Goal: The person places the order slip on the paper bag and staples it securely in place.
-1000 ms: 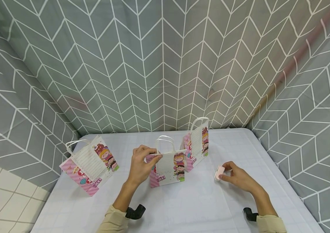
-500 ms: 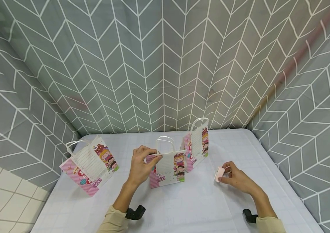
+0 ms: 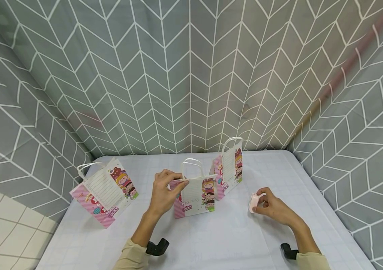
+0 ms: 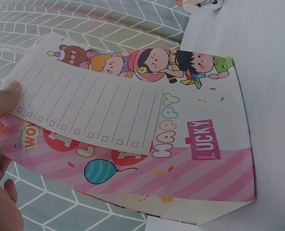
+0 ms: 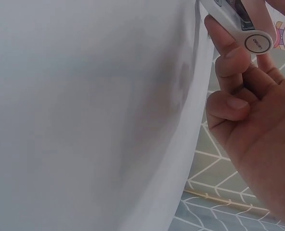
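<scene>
My left hand (image 3: pixel 163 192) pinches the top edge of a paper gift bag (image 3: pixel 194 208), thumb in front, together with a lined checklist sheet (image 4: pixel 89 110) lying flat against the bag's printed front. The bag stands upright on the table, its white handles rising above the thumb. Pink stripes, cartoon children and the word LUCKY show on it in the left wrist view. To the right of the bag, my right hand (image 3: pixel 275 209) holds a small pink and white stapler (image 3: pixel 253 203) between thumb and fingers. Its round pivot and partly opened body appear in the right wrist view.
A matching gift bag (image 3: pixel 101 193) with a lined sheet leans at the left of the white-covered table (image 3: pixel 228 243). Another such bag (image 3: pixel 230 168) stands just behind the middle one. A grey patterned curtain (image 3: pixel 191 93) encloses the back and sides.
The stapler has turned slightly within the fingers of my right hand, which has shifted a little. My left hand and the bags have stayed in place.
</scene>
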Motion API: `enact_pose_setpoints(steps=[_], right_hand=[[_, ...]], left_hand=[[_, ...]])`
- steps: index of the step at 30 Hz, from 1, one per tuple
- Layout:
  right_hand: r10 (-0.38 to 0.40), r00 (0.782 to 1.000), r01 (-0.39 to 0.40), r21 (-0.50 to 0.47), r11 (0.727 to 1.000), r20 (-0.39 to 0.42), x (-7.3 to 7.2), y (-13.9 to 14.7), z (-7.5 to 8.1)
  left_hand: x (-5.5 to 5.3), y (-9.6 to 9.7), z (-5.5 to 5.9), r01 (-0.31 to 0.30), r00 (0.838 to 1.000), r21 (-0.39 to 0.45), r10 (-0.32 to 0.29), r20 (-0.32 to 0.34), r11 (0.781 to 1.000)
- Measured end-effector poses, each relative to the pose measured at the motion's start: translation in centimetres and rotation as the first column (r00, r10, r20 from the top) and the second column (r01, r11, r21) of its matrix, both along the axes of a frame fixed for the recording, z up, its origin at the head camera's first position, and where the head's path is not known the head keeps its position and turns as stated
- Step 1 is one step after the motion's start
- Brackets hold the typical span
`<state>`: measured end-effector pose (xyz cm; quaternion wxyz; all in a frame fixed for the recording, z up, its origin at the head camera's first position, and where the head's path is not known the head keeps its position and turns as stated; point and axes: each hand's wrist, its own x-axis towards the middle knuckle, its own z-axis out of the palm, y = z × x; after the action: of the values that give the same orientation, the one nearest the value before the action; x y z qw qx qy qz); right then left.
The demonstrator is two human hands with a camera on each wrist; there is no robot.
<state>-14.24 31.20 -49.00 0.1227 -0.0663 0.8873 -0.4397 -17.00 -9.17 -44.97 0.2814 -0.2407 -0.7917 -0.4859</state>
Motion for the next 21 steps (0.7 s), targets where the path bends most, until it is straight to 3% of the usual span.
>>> enact_pose_setpoints(steps=[21], right_hand=[[0.028, 0.999, -0.026, 0.06, 0.998, -0.023, -0.3, -1.5, 0.7]], left_hand=[[0.1, 0.0, 0.1, -0.002, 1.0, -0.002, 0.002, -0.004, 1.0]])
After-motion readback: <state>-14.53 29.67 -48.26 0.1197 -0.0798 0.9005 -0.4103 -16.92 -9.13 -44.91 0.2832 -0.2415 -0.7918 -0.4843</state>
